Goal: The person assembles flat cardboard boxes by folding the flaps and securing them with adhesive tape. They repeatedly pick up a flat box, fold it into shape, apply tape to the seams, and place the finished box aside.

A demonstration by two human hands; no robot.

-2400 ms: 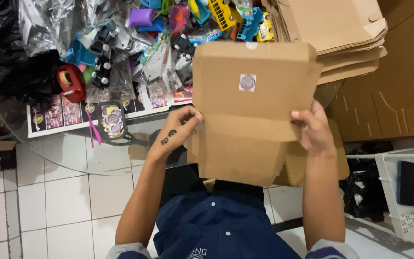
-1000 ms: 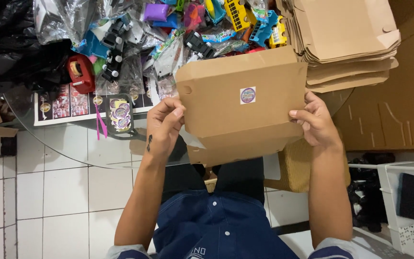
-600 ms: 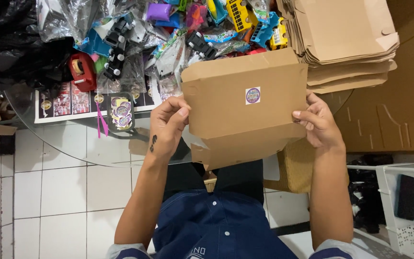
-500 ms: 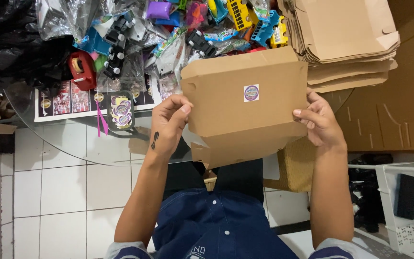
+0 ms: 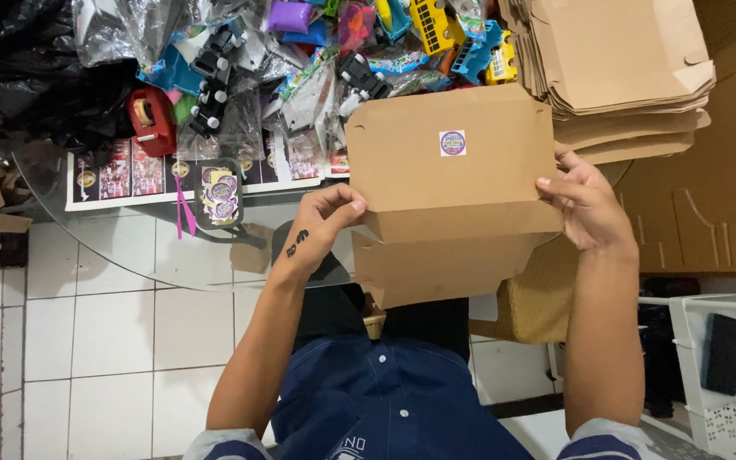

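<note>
I hold a brown cardboard box [image 5: 445, 170] in front of my chest, its lid side toward me with a small round sticker [image 5: 452, 142] near the top middle. My left hand [image 5: 321, 226] grips the box's left edge at the fold, thumb on the front. My right hand [image 5: 585, 209] grips its right edge, fingers wrapped around the side. A lower cardboard flap [image 5: 436, 268] hangs below the fold.
A stack of flat brown boxes [image 5: 619, 77] lies at the top right. Bagged toy cars and colourful toys [image 5: 317, 60] cover a glass table [image 5: 129, 247]. A red tape dispenser [image 5: 151, 119] and a sticker sheet [image 5: 219, 192] lie there. A white basket [image 5: 726, 366] stands at the right.
The box has come down from in front of my face and its lid has folded shut over the body. Both hands stayed on its side edges.
</note>
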